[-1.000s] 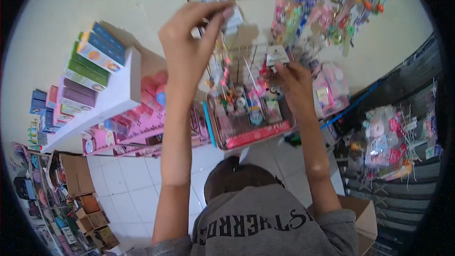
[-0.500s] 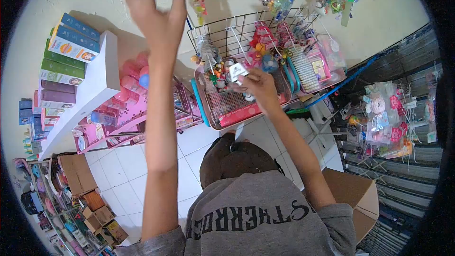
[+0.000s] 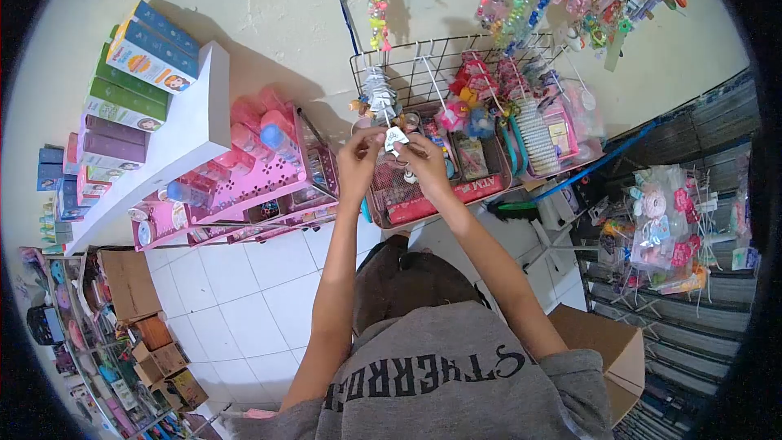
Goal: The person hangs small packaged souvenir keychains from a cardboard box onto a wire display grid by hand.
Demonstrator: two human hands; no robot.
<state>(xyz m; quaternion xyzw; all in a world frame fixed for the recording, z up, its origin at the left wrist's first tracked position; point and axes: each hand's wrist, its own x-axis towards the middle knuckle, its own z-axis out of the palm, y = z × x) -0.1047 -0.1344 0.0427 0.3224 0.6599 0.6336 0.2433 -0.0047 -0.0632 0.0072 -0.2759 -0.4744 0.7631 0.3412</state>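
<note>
Both of my hands meet in front of a wire grid display rack [image 3: 444,65]. My left hand [image 3: 358,161] and my right hand [image 3: 423,161] pinch a small white carded item [image 3: 396,138] between their fingertips. Just above them a bunch of small white carded items [image 3: 379,91] hangs from a hook on the rack. Behind my hands stands a flat red and pink boxed toy set [image 3: 468,187].
A white shelf [image 3: 191,143] with stacked boxes [image 3: 142,57] is at the left, pink packaged bottles [image 3: 244,167] below it. Hair clips and bead strings [image 3: 521,0] hang upper right. Packaged toys [image 3: 660,224] hang at right. Cardboard boxes sit on the tiled floor [image 3: 244,301].
My left hand came down from high on the wall to join my right hand. Both now hold the small white card. The view tilted slightly.
</note>
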